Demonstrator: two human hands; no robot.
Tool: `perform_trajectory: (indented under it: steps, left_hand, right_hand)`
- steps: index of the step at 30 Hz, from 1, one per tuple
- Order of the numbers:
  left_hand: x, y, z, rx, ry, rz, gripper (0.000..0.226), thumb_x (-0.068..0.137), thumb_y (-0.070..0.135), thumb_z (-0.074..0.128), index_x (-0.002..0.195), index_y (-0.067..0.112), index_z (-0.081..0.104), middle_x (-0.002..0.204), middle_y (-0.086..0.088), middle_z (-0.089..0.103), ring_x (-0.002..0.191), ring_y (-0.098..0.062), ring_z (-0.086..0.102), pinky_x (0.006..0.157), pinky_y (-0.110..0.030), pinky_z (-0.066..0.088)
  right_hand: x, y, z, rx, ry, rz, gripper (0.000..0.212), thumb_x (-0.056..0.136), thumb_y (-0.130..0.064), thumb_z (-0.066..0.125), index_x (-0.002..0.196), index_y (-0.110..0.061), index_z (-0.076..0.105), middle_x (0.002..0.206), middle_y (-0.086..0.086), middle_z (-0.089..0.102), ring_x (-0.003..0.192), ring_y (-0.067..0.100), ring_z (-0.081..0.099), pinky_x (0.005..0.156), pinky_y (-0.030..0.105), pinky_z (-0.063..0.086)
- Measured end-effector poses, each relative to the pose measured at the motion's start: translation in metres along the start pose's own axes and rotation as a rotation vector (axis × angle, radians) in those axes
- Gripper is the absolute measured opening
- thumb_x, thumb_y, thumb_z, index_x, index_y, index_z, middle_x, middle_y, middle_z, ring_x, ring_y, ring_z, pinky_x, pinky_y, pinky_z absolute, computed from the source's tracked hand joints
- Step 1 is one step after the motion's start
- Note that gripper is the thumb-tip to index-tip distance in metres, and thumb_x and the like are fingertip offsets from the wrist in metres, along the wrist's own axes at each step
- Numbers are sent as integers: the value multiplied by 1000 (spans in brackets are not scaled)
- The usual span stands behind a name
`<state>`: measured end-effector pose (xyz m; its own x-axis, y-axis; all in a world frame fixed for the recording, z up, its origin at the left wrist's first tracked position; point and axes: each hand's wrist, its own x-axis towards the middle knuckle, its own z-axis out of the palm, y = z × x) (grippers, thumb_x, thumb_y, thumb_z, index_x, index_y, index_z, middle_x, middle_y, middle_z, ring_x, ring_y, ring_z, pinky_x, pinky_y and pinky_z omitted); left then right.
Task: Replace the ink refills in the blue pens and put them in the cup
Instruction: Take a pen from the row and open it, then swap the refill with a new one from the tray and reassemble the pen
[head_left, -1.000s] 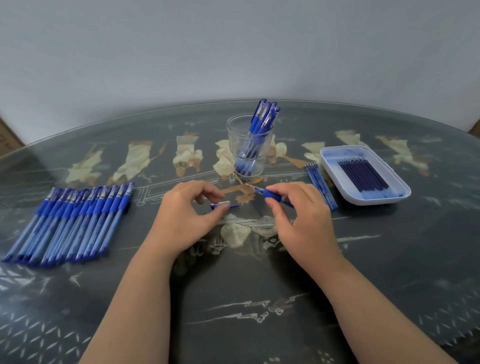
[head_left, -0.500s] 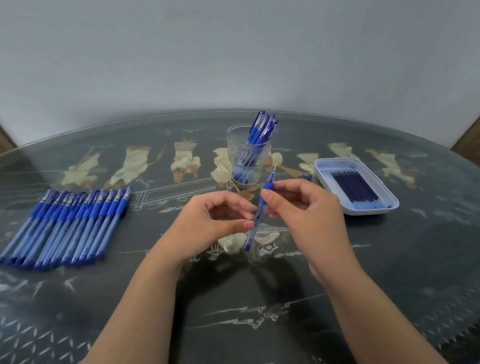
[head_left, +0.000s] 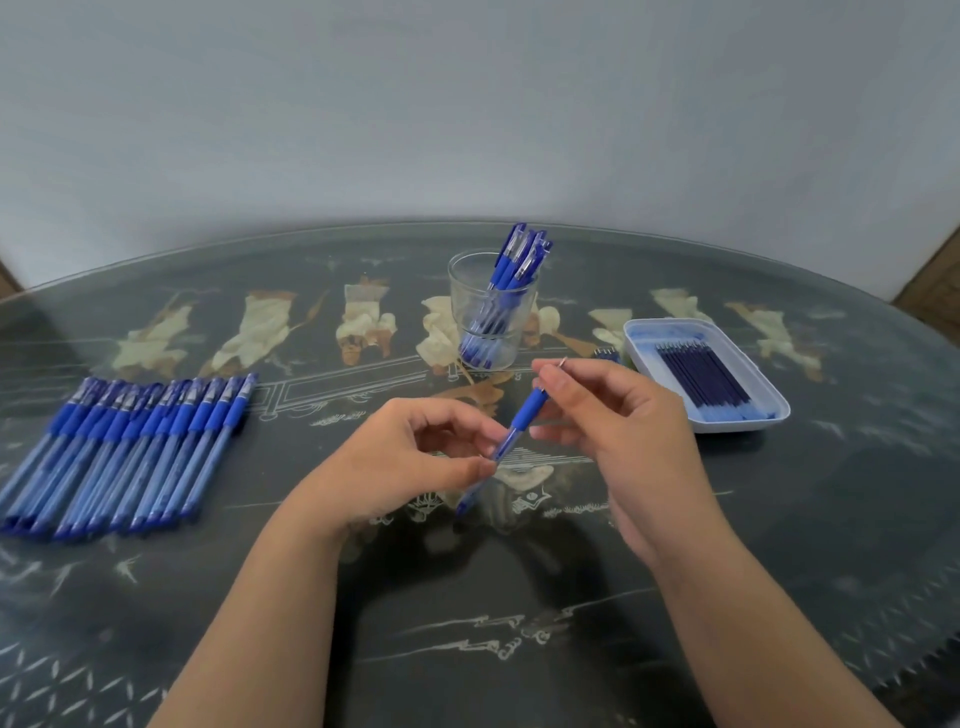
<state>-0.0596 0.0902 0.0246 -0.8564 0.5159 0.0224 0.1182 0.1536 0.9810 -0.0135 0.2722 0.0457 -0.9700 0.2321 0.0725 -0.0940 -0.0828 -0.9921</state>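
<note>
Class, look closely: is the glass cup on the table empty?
No, the glass cup holds several blue pens leaning inside it.

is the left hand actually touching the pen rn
Touching. The head view shows the left hand pinching the pen on its clear barrel between thumb and forefinger, with no gap visible.

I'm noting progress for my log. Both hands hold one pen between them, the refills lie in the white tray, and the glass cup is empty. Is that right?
Not quite: the head view shows the glass cup holding several blue pens. The rest stands: the left hand and right hand hold one pen between them, and the refills lie in the white tray.
</note>
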Motion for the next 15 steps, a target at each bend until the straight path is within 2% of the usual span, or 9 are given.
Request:
perform_trajectory:
  steps: [4,7,10,15]
  left_hand:
    - [-1,2,-3,28,-24,-10,34,77,-4,75,87,28,78,88,-1,75,80,-13,68,73,-21,54]
    - [-2,2,-4,13,-11,-10,37,78,-4,75,87,31,78,88,0,74,78,-11,67,70,-20,52]
    - [-2,1,-4,-22,-9,-3,37,77,-6,74,85,30,78,86,1,73,77,-11,66,70,-19,53]
    - [-1,-4,-10,-82,77,6,32,79,-9,70,87,22,77,83,1,72,73,-12,65,69,-20,55]
  right_hand:
    - [2,-8,-10,109,35,6,27,74,-23,70,95,-7,74,91,9,75,86,23,73,80,40,60]
    - [3,-20,-16,64,-24,-25,27,72,-15,71,98,-6,71,92,14,74,91,27,73,79,38,61]
    - [9,-34,-14,-36,-59,-86,17,79,1,70,94,-7,69,86,10,73,86,27,73,75,35,62]
    - [47,-99,-34,116,75,-222,20,88,5,62,98,-11,66,80,4,68,77,20,70,69,36,60]
